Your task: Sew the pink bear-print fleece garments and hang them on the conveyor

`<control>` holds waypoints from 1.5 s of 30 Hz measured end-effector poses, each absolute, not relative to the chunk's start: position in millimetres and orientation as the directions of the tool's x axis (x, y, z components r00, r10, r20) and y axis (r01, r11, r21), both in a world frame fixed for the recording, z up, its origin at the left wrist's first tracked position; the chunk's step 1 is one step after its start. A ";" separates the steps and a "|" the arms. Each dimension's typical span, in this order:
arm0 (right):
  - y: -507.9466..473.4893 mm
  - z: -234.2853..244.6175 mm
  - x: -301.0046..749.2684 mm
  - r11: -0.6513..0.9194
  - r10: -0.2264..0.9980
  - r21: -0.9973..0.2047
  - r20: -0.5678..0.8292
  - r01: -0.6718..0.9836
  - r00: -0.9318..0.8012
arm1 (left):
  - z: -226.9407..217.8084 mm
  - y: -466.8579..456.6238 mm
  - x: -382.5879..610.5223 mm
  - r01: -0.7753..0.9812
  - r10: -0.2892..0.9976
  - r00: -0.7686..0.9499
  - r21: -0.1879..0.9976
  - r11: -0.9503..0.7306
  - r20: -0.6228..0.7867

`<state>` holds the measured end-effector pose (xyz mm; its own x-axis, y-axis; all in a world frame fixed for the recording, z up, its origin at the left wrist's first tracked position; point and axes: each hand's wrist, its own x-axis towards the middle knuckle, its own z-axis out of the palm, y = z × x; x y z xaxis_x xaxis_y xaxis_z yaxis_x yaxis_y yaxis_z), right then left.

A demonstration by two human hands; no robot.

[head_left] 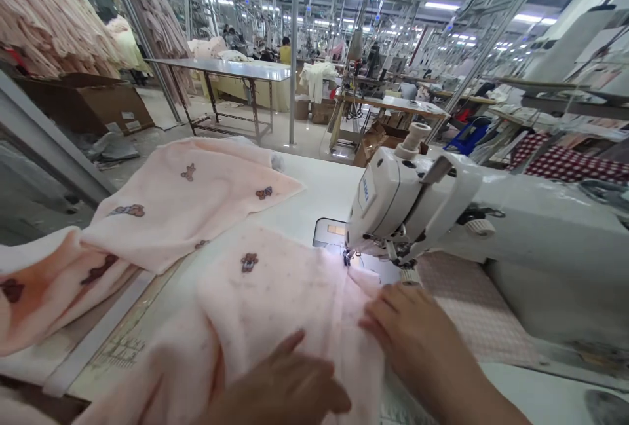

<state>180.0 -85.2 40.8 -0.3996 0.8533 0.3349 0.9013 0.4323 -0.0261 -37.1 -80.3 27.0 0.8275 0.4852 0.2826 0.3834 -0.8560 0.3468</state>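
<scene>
Sewing floor, standing near one workstation. Pale pink cloth [289, 300] spread on the white desk [307, 179], its far right edge under the needle area of a white sewing machine [442, 196]; machine lamp lights that spot. Small bear print on the cloth, loose folds toward the near left. Left hand [285, 382] low over the cloth, palm down, one finger stretched forward, thumb side spread off to the right; fingers fairly wide, nothing seen gripped. Right hand [413, 327] at the cloth's right edge, near the needle, fingers drawn close together, narrow; cannot tell whether they pinch the edge or only press it. A strip of cloth turns up between those fingers and the needle. Second printed piece [196, 196] lies left and farther back on the desk, apart from the needle, a corner pointing right. Pink checked cloth [472, 307] lies below the machine's arm, right of the right hand. Behind, left: cardboard box [98, 107] on the floor, hanging pink garments [54, 12] above it.
</scene>
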 end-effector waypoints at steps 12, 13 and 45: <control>-94.4 -2.3 204.0 0.361 0.932 0.039 0.016 0.932 -0.362 | 12.4 -10.9 -12.4 0.396 0.438 0.882 0.231 -0.889 0.174; -93.8 -1.6 206.9 0.353 0.936 0.021 -0.011 0.935 -0.353 | 14.1 -11.4 -12.2 0.389 0.433 0.883 0.232 -0.892 0.183; -47.0 -4.5 247.1 0.259 0.965 -0.094 0.064 0.961 -0.254 | -1.0 38.7 6.4 0.422 0.501 0.824 0.303 -0.854 0.264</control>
<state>247.1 -47.0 -4.5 -0.2539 0.9651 0.0642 0.9613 0.2592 -0.0936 6.4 38.7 -1.0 0.8242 0.5011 0.2637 0.4223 -0.8542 0.3033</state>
